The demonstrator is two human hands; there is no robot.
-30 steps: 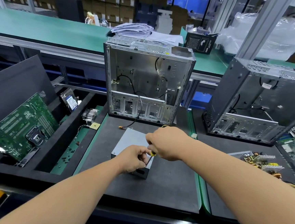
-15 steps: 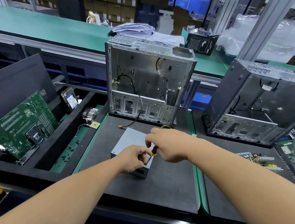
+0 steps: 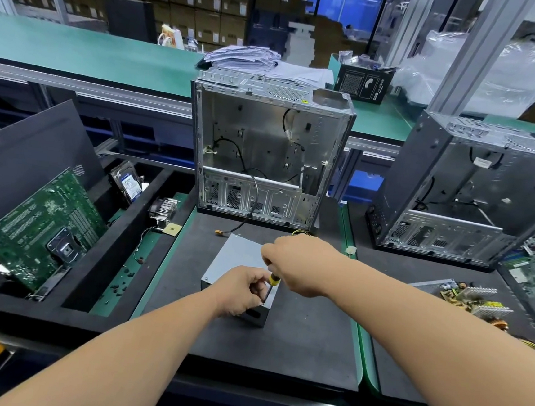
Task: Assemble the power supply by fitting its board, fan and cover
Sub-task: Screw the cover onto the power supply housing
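A grey metal power supply box (image 3: 237, 258) lies on the black mat (image 3: 296, 341) in front of me, its cover on top. My right hand (image 3: 299, 265) grips a screwdriver (image 3: 272, 284) with a yellow and black handle, its tip pointing down at the box's near right corner. My left hand (image 3: 240, 289) rests on the near edge of the box, fingers pinched around the screwdriver's shaft near the tip. The screw itself is hidden by my fingers.
An open silver computer case (image 3: 267, 157) stands just behind the box, cables hanging out. A second dark case (image 3: 474, 195) stands at the right. Loose circuit boards with heatsinks (image 3: 474, 300) lie right. A green motherboard (image 3: 40, 231), hard drive (image 3: 129, 182) and cooler (image 3: 163, 210) sit in foam trays left.
My right hand has shifted slightly on the screwdriver handle, which now shows more below my fingers. My left hand and the box have stayed put.
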